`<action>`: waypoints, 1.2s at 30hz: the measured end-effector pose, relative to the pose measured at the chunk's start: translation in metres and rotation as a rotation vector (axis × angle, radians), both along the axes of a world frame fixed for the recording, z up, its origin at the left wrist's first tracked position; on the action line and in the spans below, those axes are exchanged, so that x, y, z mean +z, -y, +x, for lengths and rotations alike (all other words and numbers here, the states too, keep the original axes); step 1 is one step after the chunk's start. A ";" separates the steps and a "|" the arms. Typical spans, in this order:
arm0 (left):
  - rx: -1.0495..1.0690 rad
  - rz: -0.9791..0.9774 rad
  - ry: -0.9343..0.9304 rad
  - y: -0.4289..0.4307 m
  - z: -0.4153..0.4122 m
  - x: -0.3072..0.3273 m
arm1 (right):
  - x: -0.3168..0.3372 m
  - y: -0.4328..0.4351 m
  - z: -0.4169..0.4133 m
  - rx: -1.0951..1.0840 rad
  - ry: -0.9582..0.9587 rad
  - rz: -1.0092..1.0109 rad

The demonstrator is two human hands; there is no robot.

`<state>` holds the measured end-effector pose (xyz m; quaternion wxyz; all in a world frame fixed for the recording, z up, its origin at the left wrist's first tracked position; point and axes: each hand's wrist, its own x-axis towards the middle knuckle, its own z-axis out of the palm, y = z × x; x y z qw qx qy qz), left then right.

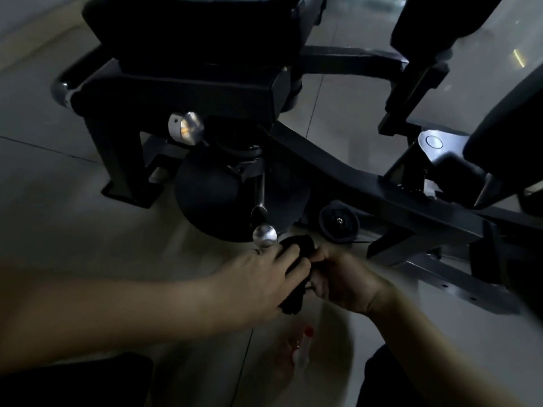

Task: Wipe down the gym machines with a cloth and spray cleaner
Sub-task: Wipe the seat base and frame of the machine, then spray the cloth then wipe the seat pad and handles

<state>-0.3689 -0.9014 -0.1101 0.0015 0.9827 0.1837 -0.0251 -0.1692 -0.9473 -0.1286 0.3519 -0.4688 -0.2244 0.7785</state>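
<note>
Tiled floor (44,177) bears machine (355,179) and spray bottle (302,349).

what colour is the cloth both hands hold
The cloth is black; head view shows it best.

The cloth (296,271) sits between our left hand (264,277) and right hand (343,282), just before the lever knob (264,235); the spray bottle (299,348) lies nearer us.

Left forearm in from 8 o'clock, right from 5 o'clock. At centre left grip (264,277), right grip (340,282) meet, fingers of both curled on cloth (293,302).
</note>
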 end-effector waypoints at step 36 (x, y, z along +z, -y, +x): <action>-0.111 -0.619 -0.639 -0.008 0.011 -0.054 | -0.042 0.033 -0.018 0.814 1.003 -0.243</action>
